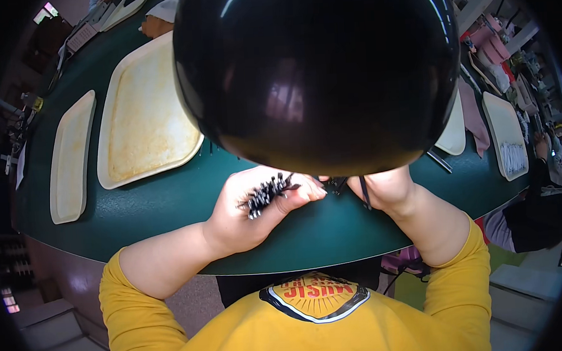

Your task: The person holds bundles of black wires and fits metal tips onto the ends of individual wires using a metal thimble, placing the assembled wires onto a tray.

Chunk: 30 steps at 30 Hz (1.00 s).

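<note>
My left hand is closed round a bundle of thin black rods with pale ends, whose ends stick out toward me. Its thumb and fingertips point right, toward the other hand. My right hand is closed too, with a slim black rod slanting down from its fingers. A few more dark thin pieces show between the two hands. A large glossy black dome covers the fingers of my right hand and the table beyond, so what lies under it is hidden.
The green table curves round in front of me. On its left lie a large stained cream tray and a narrow one. At right, dark rods, a mauve cloth and a tray of thin pale pieces. Another person sits far right.
</note>
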{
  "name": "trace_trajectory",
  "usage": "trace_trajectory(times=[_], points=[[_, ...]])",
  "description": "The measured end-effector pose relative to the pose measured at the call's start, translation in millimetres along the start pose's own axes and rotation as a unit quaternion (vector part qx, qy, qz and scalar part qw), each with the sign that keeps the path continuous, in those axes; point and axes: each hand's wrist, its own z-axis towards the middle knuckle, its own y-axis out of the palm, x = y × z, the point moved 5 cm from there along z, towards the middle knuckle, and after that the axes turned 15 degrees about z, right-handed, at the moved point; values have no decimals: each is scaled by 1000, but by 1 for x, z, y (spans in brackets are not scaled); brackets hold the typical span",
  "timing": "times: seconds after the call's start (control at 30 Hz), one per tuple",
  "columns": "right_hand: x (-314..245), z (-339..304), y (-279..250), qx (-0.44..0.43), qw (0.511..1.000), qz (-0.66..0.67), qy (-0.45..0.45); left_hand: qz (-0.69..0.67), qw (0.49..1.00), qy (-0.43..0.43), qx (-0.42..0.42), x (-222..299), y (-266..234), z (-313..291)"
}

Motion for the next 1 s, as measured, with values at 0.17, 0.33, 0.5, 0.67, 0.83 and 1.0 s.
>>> trace_trajectory(times=[0.17, 0.33, 0.5, 0.67, 0.83, 1.0], points=[[0, -6, -2, -7, 990, -108, -88, 170, 982, -38, -79, -6, 4, 0], [16, 3, 3, -19, 993, -70, 95, 20, 989, -144, -39, -18, -2, -8], [-59, 11, -2, 35, 758, -648, -63, -191, 960, -203, -18, -13, 2, -1], [-77, 26, -41, 131, 549, -824, -51, -259, 934, -244, -26, -24, -7, -17], [-64, 24, 2, 26, 488, -813, -317, -241, 941, -235, -44, -15, -9, -18], [-6, 22, 16, -52, 935, -338, -95, -236, 938, -251, -36, -14, -11, -16]])
